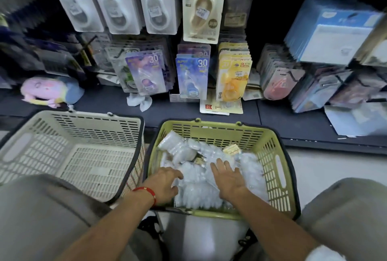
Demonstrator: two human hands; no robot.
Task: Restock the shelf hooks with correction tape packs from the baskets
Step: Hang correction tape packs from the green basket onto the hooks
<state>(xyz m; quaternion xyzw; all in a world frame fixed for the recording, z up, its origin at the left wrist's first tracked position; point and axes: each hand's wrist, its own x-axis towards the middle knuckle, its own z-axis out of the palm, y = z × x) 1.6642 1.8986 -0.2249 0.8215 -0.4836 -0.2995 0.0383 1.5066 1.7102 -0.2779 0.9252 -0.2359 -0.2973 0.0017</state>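
A green basket [280, 168] stands on the floor in front of me, filled with several clear plastic correction tape packs [194, 179]. Both hands are down inside it. My left hand [163, 183], with a red cord on its wrist, lies on the packs at the basket's left side, fingers bent onto them. My right hand [228, 177] presses flat on the pile with fingers spread. Above, shelf hooks carry hanging packs: white ones [117, 3] at the top, then purple [146, 72], blue [192, 72] and yellow [233, 76] ones lower down.
A beige basket [27, 149] with nothing in it sits left of the green one. A dark shelf ledge [104, 101] holds a pink plush toy [41, 91], crumpled paper and a fallen card. Blue boxed packs [333, 30] hang at the right. My knees frame both sides.
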